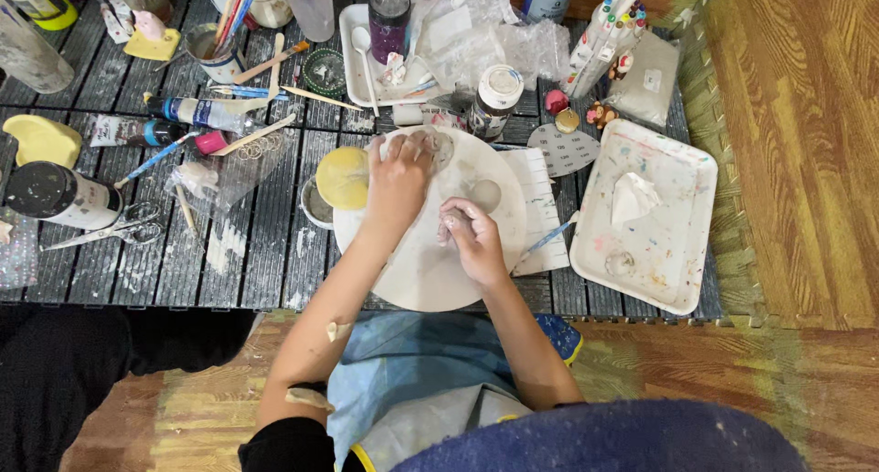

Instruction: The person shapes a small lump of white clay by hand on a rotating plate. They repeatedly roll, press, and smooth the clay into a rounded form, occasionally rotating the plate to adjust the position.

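A round white board (417, 275) lies on the dark slatted work surface (265, 243) in the middle of the head view. My left hand (400, 174) presses flat on a pale lump of clay (442, 143) at the board's far edge. My right hand (472, 234) is curled around a small piece of grey clay near the board's centre. A small round dent or disc (484, 195) shows on the board between the hands. Both hands and my left forearm carry smears of clay.
A yellow sponge (342, 177) over a small bowl sits left of the board. A paint-stained white tray (645, 217) with a crumpled tissue lies right. Scissors (119, 229), paint tubes, brushes, jars and a cup of tools crowd the back and left. A wooden floor lies at right.
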